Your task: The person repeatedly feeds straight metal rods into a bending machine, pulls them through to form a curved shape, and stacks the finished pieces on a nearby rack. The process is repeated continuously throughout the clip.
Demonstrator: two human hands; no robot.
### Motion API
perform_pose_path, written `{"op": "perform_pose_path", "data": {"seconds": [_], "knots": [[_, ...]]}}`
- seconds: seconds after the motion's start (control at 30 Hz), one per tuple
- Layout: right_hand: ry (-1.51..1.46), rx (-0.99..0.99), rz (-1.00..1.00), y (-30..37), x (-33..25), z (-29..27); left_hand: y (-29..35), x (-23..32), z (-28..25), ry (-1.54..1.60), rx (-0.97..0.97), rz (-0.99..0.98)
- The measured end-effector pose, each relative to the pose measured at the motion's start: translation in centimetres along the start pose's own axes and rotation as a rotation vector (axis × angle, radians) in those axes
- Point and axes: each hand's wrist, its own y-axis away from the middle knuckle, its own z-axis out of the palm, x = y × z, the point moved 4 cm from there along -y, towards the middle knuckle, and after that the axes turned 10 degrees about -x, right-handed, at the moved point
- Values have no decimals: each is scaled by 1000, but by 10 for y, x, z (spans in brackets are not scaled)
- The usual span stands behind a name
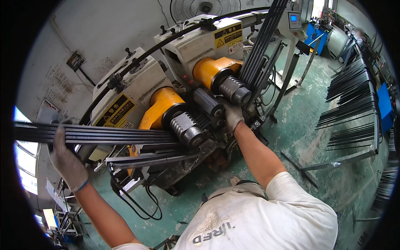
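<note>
L hand (68,162), gloved, is closed around a bundle of black bars (112,135) near its outer end, w/ slight blur there. The bundle runs nearly level from that grip to the left ribbed roller (185,127), beside an orange arm (160,104). Gripping so far out prob. gives leverage & keeps the long bars from sagging or fanning apart.

R hand (233,117), also gloved, is at the machine's middle, by a dark block (207,102) btwn the 2 rollers; fingers mostly hidden, so can't tell if it's clenched, loose or holding sth. Its spot suggests steadying or adjusting there.

A 2nd bundle (260,48) rises steeply near the right ribbed roller (235,89); the middle's covered, so can't tell if both bundles are the same bars. Lying flat side by side, they prob. stay lined up. A coil spring (154,161) sits below the L bundle, likely for return pull.

More black bars (348,83) lie spread across a rack (354,158) at R, prob. for easy picking.
</note>
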Motion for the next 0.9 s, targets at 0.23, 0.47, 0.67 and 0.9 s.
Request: {"op": "perform_pose_path", "data": {"seconds": [0.23, 0.47, 0.67, 0.9], "knots": [[118, -23, 15, -14, 15, -29, -14, 58, 120, -364, -191, 205], [210, -11, -28, 5, -7, -4, -17, 83, 201, -267, -379, 223], [159, -9, -50, 0, 6, -9, -18, 75, 198, -279, -392, 254], [95, -14, -7, -3, 6, -8, -17, 71, 197, -268, -372, 273]]}}
